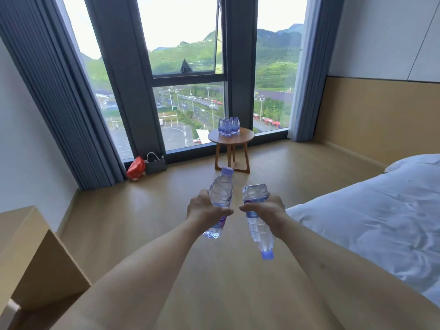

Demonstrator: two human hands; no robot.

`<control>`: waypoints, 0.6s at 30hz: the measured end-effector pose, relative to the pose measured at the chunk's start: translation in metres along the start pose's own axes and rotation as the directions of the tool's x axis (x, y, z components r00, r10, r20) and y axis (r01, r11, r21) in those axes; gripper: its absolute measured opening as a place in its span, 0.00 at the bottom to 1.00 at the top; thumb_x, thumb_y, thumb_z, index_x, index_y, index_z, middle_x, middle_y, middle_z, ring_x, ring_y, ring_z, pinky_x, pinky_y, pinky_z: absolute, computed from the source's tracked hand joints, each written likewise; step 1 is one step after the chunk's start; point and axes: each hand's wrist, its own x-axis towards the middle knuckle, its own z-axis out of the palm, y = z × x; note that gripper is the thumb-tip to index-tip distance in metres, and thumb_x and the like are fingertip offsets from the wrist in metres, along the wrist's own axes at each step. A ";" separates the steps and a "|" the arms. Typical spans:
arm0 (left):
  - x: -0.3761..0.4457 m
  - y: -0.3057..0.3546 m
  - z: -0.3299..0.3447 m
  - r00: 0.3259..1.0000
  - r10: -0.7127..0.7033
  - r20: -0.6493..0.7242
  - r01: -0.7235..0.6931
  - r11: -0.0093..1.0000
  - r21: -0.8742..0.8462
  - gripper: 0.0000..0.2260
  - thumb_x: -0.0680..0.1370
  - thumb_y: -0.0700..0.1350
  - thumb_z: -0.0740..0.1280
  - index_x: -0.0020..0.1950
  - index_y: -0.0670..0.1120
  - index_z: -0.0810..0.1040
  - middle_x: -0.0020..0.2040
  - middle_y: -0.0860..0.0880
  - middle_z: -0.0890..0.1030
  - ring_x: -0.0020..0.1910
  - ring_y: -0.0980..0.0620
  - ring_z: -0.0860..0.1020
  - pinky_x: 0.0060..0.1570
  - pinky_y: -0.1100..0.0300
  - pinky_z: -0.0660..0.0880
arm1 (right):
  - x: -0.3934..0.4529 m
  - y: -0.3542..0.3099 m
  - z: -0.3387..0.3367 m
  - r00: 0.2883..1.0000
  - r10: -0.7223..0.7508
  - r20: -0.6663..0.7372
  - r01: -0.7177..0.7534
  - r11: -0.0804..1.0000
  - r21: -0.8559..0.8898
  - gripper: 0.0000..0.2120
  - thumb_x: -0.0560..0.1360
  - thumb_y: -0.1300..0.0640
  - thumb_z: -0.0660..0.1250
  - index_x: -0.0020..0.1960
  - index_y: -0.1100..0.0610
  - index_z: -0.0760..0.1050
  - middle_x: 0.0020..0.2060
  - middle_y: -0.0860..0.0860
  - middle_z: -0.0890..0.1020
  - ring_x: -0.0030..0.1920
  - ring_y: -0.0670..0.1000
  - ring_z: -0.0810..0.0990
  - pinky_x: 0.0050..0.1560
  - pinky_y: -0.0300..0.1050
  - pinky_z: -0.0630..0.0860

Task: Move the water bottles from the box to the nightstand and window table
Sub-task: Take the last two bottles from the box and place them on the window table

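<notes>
Well short of the window table (231, 138), where a bottle cluster (228, 126) already stood, the left hand (204, 209) gripped one bottle (220, 195) cap-up — the right hand (266, 210) another bottle (257, 215) cap-down. Full, thin-walled, probably slick — best held mid-body.

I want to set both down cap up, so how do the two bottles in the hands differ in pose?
The left bottle, gripped by the left hand, points its cap up and away toward the window table. The right bottle, gripped by the right hand, is inverted, with its cap down toward the person and its base uppermost. Both are clear, purple-capped and held around the middle.
</notes>
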 end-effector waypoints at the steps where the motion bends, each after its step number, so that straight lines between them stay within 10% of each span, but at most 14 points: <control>1: 0.022 0.005 0.004 1.000 -0.003 -0.002 0.003 1.000 0.005 0.35 0.62 0.62 0.81 0.63 0.48 0.75 0.52 0.48 0.81 0.48 0.48 0.80 0.44 0.54 0.82 | 0.023 -0.006 0.000 1.000 0.001 0.004 -0.001 1.000 0.002 0.22 0.57 0.55 0.85 0.49 0.54 0.83 0.41 0.53 0.86 0.44 0.54 0.85 0.40 0.42 0.78; 18: 0.338 0.035 0.081 0.998 -0.004 0.064 0.007 0.999 -0.048 0.36 0.58 0.65 0.81 0.60 0.52 0.74 0.48 0.51 0.80 0.47 0.50 0.80 0.47 0.50 0.84 | 0.338 -0.033 0.030 0.994 0.107 0.002 -0.107 0.994 -0.015 0.29 0.54 0.54 0.87 0.53 0.54 0.81 0.44 0.53 0.86 0.45 0.54 0.85 0.44 0.45 0.81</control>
